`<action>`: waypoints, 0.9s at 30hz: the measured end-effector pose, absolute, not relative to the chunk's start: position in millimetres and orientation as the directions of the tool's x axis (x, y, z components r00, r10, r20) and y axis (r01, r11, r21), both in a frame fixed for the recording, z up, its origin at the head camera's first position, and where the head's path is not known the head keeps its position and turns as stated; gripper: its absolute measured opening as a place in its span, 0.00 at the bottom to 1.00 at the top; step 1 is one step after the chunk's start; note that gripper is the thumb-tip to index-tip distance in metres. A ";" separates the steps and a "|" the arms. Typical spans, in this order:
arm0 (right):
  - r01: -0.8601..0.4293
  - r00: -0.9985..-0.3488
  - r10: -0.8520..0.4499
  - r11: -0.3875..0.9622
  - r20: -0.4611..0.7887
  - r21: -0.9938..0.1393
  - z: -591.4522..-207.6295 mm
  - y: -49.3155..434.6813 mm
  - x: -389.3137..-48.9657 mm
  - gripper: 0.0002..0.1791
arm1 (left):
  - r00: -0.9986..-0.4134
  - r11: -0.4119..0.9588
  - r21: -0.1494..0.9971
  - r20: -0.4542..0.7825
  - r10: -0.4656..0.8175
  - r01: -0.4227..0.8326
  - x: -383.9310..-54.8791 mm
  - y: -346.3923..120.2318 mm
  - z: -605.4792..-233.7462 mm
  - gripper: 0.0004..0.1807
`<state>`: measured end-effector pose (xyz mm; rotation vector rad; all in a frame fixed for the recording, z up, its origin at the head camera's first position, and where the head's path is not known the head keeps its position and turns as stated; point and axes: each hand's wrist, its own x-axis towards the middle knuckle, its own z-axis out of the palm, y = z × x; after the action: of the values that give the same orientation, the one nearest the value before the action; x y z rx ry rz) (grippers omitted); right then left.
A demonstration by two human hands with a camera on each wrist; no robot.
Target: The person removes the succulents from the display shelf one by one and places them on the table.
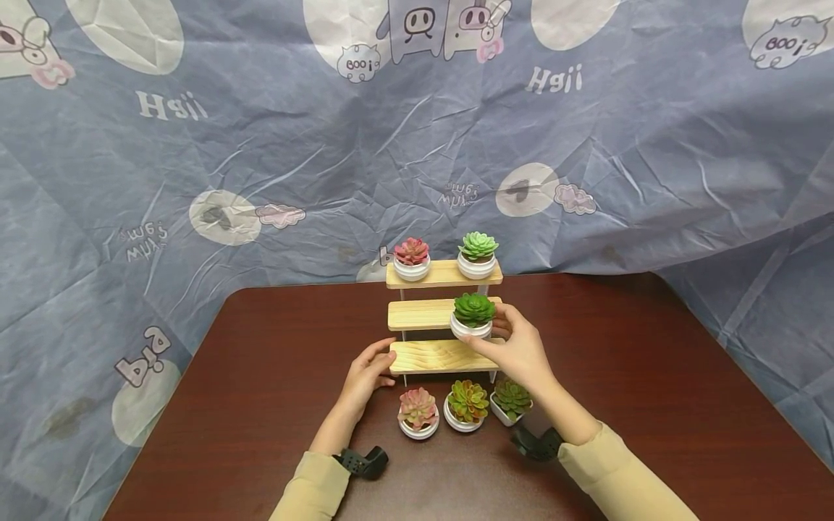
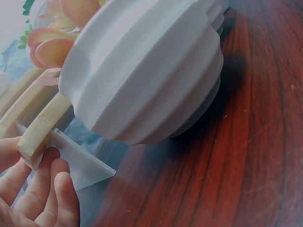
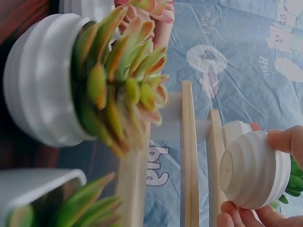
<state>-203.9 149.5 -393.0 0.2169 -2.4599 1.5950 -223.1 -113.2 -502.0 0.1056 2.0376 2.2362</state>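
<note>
In the head view my right hand [image 1: 523, 352] holds a dark green potted succulent [image 1: 473, 310] by its white ribbed pot, thumb on the near side. The pot overlaps the right part of the middle tier in this view; the right wrist view shows the underside of the pot [image 3: 253, 170]. My left hand [image 1: 365, 376] grips the left end of the bottom tier of a three-tier wooden stand [image 1: 430, 357]. The left wrist view shows fingers under the board end [image 2: 35, 142], beside a clear support [image 2: 83, 163].
On the top tier stand a red succulent [image 1: 412, 259] and a light green one [image 1: 478, 255]. In front of the stand sit a pink succulent [image 1: 418, 412], an orange-green one [image 1: 466, 405] and a green one in a square pot [image 1: 511, 401]. A printed cloth [image 1: 326, 159] hangs behind the table [image 1: 274, 391].
</note>
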 end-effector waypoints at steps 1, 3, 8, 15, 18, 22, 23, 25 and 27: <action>-0.225 -0.970 -0.008 0.402 0.242 -0.888 -393.7 151.6 -202.6 0.35 | -0.991 -0.093 0.995 -0.027 0.130 -0.039 -223.0 -113.3 -501.9 0.24; -0.215 -0.972 0.000 0.406 0.236 -0.888 -395.1 155.5 -200.2 0.35 | -0.991 -0.088 0.995 -0.024 0.130 -0.036 -223.0 -113.1 -501.3 0.24; -0.185 -0.975 0.027 0.459 0.222 -0.869 -398.8 165.3 -195.4 0.35 | -0.992 -0.081 0.996 -0.016 0.125 -0.026 -222.4 -112.2 -502.0 0.26; -0.185 -0.968 0.054 0.504 0.245 -0.844 -405.9 179.5 -191.2 0.36 | -0.992 -0.089 0.996 -0.005 0.123 -0.016 -221.3 -111.7 -502.4 0.27; -0.194 -0.963 0.063 0.516 0.262 -0.834 -410.2 185.3 -190.5 0.36 | -0.993 -0.092 0.996 -0.010 0.120 -0.021 -221.2 -111.6 -502.2 0.27; -0.200 -0.957 0.074 0.527 0.279 -0.826 -415.6 191.9 -189.4 0.35 | -0.993 -0.098 0.995 -0.015 0.114 -0.026 -221.6 -111.6 -502.3 0.26; -0.201 -0.956 0.075 0.532 0.282 -0.823 -416.8 193.4 -188.8 0.35 | -0.994 -0.099 0.995 -0.015 0.113 -0.027 -221.6 -111.6 -502.4 0.26; -0.206 -0.954 0.078 0.532 0.290 -0.821 -419.1 196.1 -187.8 0.34 | -0.994 -0.101 0.994 -0.018 0.110 -0.029 -221.8 -111.5 -502.5 0.25; -0.210 -0.952 0.080 0.535 0.297 -0.818 -421.6 198.5 -187.0 0.34 | -0.994 -0.099 0.995 -0.020 0.108 -0.031 -221.8 -111.5 -502.6 0.25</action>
<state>-187.0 198.5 -421.6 0.1080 -2.4780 1.3806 -221.8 -111.5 -502.6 0.0876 2.0429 2.2601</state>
